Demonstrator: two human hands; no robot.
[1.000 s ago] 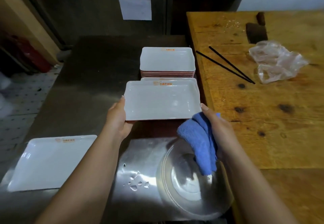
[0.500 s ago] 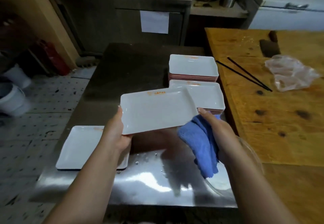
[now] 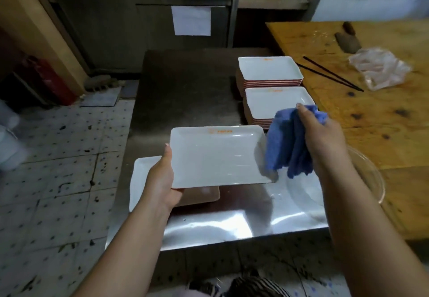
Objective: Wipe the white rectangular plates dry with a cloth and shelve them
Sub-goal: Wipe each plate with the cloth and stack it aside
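Left hand [image 3: 160,180] grips the left short edge of a white plate [image 3: 218,157], held level above the steel counter [image 3: 209,224] and over another plate [image 3: 141,180] lying there. Right hand [image 3: 322,138] clutches a blue cloth [image 3: 285,143], which seems to touch the held plate's right edge. Two plate stacks [image 3: 274,87] sit behind.

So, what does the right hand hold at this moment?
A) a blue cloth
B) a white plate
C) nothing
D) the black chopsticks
A: the right hand grips the blue cloth beside the white plate, which the left hand holds by its edge.
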